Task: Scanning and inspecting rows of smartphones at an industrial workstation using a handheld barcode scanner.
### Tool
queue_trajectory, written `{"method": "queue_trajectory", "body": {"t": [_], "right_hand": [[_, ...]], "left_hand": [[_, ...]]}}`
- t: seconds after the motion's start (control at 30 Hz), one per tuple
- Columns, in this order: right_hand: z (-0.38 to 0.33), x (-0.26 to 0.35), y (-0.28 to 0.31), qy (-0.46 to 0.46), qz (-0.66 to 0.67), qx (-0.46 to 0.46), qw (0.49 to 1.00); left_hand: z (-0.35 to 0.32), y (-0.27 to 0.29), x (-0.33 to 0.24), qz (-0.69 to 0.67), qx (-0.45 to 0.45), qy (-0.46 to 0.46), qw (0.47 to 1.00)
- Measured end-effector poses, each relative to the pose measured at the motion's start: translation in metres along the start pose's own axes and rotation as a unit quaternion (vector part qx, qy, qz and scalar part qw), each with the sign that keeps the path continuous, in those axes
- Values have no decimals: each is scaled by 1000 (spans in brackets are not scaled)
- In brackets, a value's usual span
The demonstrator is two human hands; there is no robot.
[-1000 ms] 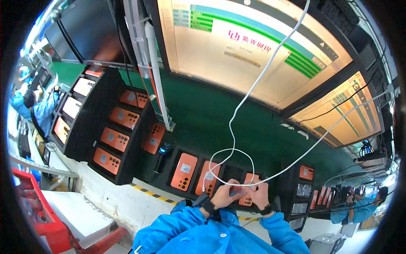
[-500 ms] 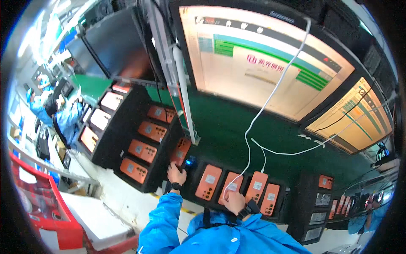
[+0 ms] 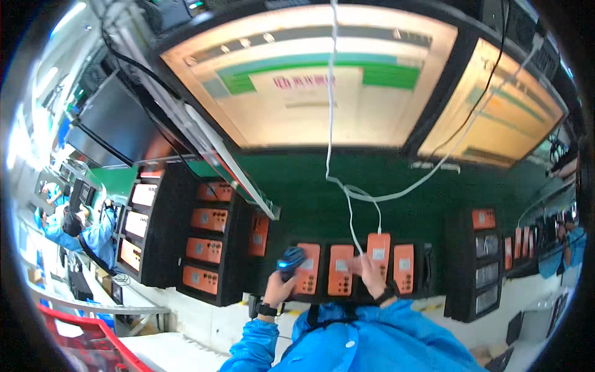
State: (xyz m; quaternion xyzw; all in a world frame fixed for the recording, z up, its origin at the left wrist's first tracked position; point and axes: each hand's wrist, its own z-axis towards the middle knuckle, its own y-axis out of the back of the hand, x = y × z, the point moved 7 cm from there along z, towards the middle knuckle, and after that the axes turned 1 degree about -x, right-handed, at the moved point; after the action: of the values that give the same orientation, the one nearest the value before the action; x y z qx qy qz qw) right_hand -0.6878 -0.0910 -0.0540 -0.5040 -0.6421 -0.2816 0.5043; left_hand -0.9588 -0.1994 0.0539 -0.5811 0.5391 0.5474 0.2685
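Observation:
My left hand [image 3: 277,290] is closed around a dark handheld scanner [image 3: 291,259] with a blue light, over the left edge of an orange phone [image 3: 309,279]. To the right lie three more orange phones, camera side up: a second phone [image 3: 340,280], a third phone [image 3: 380,240] with a white plug in its top end, and a fourth phone [image 3: 403,268]. My right hand [image 3: 373,282] is between the second and third phones, partly covering both. Its fingers, slightly blurred, are closed on the end of a white cable [image 3: 351,223]; the plug is hidden.
Black slotted racks [image 3: 232,248] with orange phones stand at left, another rack [image 3: 458,266] at right. A large monitor [image 3: 297,130] and a smaller one [image 3: 496,105] stand behind the green mat [image 3: 297,211]. A slanted metal post [image 3: 232,167] rises at left. People in blue work far left.
The view has turned. My left hand has moved from the phone beside the left rack toward the row, now showing the scanner. My right hand has shifted from the second phone toward the third.

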Motion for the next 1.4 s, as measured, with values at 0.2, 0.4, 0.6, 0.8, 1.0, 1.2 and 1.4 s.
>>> {"method": "queue_trajectory", "body": {"t": [0.2, 0.4, 0.6, 0.8, 1.0, 1.2, 1.4], "right_hand": [[10, 30, -27, 6, -33, -30, 999], [1, 48, -35, -9, -36, -50, 998], [20, 24, -21, -13, -69, -54, 996], [7, 75, -60, 85, -184, -36, 979], [-8, 109, -66, 237, -384, -147, 880], [-13, 86, -27, 80, -56, -69, 993], [-21, 138, -32, 142, -94, 24, 985]], "left_hand": [[-14, -94, 1, -83, 187, 135, 970], [-30, -105, 10, -58, 159, 139, 976], [-27, -72, -11, -72, 122, 120, 983], [28, 46, 58, 115, -144, 102, 978], [54, 39, 147, 217, -187, 117, 951], [25, -23, -63, 93, -214, -197, 952], [10, -128, -51, -62, 40, -103, 992]]}}
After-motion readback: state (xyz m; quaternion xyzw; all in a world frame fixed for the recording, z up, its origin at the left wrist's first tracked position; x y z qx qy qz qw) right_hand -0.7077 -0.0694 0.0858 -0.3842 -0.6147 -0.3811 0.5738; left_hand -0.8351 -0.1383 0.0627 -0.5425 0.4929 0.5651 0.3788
